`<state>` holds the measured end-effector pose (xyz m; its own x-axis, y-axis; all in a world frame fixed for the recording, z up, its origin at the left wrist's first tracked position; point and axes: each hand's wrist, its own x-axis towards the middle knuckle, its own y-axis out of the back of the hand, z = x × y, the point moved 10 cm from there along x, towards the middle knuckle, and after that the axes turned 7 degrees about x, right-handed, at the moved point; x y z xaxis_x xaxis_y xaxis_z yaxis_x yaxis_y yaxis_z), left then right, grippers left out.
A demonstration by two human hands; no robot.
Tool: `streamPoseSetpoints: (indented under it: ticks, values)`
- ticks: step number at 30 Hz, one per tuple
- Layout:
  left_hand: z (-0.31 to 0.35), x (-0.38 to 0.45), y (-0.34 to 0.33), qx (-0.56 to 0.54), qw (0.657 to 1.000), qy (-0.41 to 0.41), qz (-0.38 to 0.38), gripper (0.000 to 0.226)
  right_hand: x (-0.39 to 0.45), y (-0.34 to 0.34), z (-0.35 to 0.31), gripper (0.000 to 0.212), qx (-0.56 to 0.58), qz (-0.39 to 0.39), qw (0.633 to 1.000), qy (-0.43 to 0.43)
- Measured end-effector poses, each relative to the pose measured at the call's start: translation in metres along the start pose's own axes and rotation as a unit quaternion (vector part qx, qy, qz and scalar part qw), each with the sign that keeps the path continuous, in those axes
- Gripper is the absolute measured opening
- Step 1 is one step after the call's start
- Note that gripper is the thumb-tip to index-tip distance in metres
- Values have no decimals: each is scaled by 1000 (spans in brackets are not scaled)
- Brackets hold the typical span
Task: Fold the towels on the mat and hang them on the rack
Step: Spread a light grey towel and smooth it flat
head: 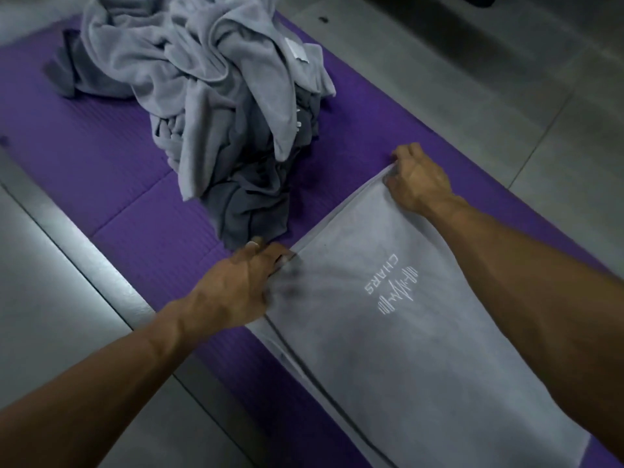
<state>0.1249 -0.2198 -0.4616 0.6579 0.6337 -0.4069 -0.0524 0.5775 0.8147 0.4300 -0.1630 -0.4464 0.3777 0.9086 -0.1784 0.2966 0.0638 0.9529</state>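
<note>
Towels: one light grey towel (405, 332) is laid flat on the purple mat (101, 146), plus a crumpled heap of towels (216, 96) further up the mat. Can't count the heap properly, it's a tangle of light grey and darker grey cloth, clearly more than one. A white tag (297, 52) shows on the top of it.

Flat towel looks already folded lengthwise, you can see layered edges down its left side. Its long axis runs from the near right of the view up toward the heap, so diagonal-ish, along the mat's length. White "CHARS" logo (391, 285) on it reads sideways from here.

Two hands, both at the far end of that towel. Left hand (243, 282) pinches the far-left corner, fingers curled onto the edge, a bit blurry though. Right hand (415, 177) has its grip on the far-right corner, fingers bunched around the cloth.

Mat sits on a grey tiled floor (506, 79).
</note>
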Motion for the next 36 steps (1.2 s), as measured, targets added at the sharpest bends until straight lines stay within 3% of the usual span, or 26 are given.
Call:
streamPoseSetpoints:
  ticks: [2, 4, 6, 8, 10, 12, 16, 19, 23, 26, 29, 32, 34, 36]
  values:
    - [16, 2, 14, 96, 991, -30, 90, 66, -7, 4, 0, 51, 11, 37, 999, -14]
    - [55, 5, 21, 142, 967, -116, 178, 58, -27, 18, -10, 54, 3, 122, 993, -2]
    - [91, 14, 1, 152, 953, -191, 183, 48, -63, 16, -28, 44, 59, 181, 980, 51]
    - [102, 24, -33, 183, 955, -203, 118, 51, -96, -17, -53, 44, 84, 118, 979, 145]
    - [89, 23, -51, 222, 950, -198, 99, 57, -106, -53, -58, 54, 13, 14, 976, 218]
    - [72, 12, -55, 240, 945, -198, 101, 65, -80, -59, -28, 64, -45, -29, 982, 179]
    - [54, 3, -53, 244, 945, -195, 93, 75, -26, -43, 21, 67, -66, -31, 997, 39]
    - [76, 7, -43, 232, 945, -206, 108, 74, -34, -35, 9, 64, -33, -10, 999, 30]
    - [131, 25, -50, 205, 942, -234, 128, 63, -103, -29, -15, 52, 61, 64, 992, 93]
    - [141, 35, -69, 228, 946, -207, 100, 72, -151, -51, 8, 58, 18, -7, 992, 127]
    - [141, 32, -72, 247, 940, -212, 107, 77, -154, -42, 94, 62, -46, -38, 998, 35]
    - [150, 33, -71, 231, 940, -220, 121, 75, -147, -21, 154, 59, -32, -14, 995, -91]
    - [177, 32, -79, 228, 931, -257, 124, 70, -154, -14, 147, 57, 7, 27, 995, -96]
    - [210, 30, -93, 225, 922, -290, 126, 64, -176, -14, 120, 56, 22, 61, 997, -34]
